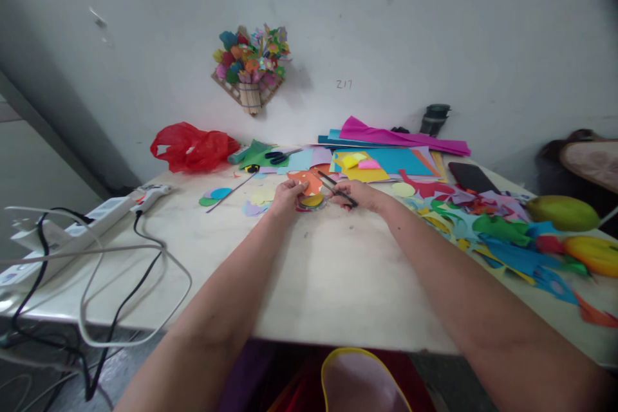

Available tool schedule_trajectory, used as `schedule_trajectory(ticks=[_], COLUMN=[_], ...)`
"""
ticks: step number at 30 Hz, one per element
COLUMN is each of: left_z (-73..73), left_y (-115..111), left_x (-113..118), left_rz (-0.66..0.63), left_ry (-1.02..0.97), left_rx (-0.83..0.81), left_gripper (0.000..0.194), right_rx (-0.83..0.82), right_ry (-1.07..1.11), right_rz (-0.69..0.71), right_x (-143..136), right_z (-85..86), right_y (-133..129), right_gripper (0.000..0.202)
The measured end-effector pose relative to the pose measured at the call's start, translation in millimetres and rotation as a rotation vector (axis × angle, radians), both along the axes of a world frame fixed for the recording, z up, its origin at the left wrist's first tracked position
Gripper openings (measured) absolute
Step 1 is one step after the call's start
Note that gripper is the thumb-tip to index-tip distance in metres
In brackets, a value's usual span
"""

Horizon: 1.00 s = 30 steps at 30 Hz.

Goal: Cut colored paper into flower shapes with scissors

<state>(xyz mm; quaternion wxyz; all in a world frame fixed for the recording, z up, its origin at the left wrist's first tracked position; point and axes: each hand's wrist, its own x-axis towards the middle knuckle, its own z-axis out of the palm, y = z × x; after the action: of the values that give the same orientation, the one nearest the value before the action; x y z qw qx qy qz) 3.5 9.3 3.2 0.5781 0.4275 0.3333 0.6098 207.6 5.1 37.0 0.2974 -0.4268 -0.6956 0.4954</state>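
My left hand (288, 197) pinches a piece of orange paper (313, 182) by its left edge, at the middle of the table. Opposite it, my right hand (356, 195) is closed around dark-handled scissors (328, 179), whose blades point left toward the orange paper. Whether the blades touch the paper cannot be made out. Just below the orange paper lies a round item with a yellow disc (311, 201). Pale yellow paper circles (262, 194) rest left of my left hand.
Paper scraps (502, 228) cover the table's right side, beside a phone (470, 177) and a green mango-like fruit (562, 213). Coloured sheets (400, 162), a second pair of scissors (277, 157) and a red bag (193, 147) lie behind. Power strips (109, 209) and cables are left.
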Motion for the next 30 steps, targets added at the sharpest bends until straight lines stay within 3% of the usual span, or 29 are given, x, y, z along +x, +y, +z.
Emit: schedule_trajectory(ticks=[17, 30], left_z=[4.4, 7.9], left_y=[-0.2, -0.7], left_x=[-3.6, 0.3], left_rz=[-0.027, 0.027], left_ry=[0.041, 0.001], left_rx=[0.014, 0.03], left_gripper=[0.037, 0.035], right_rx=[0.045, 0.04], right_ry=[-0.039, 0.099], right_rz=[0.014, -0.01], right_x=[1.2, -2.1], right_z=[2.6, -13.3], right_y=[-1.6, 10.4], right_gripper=[0.016, 0.018])
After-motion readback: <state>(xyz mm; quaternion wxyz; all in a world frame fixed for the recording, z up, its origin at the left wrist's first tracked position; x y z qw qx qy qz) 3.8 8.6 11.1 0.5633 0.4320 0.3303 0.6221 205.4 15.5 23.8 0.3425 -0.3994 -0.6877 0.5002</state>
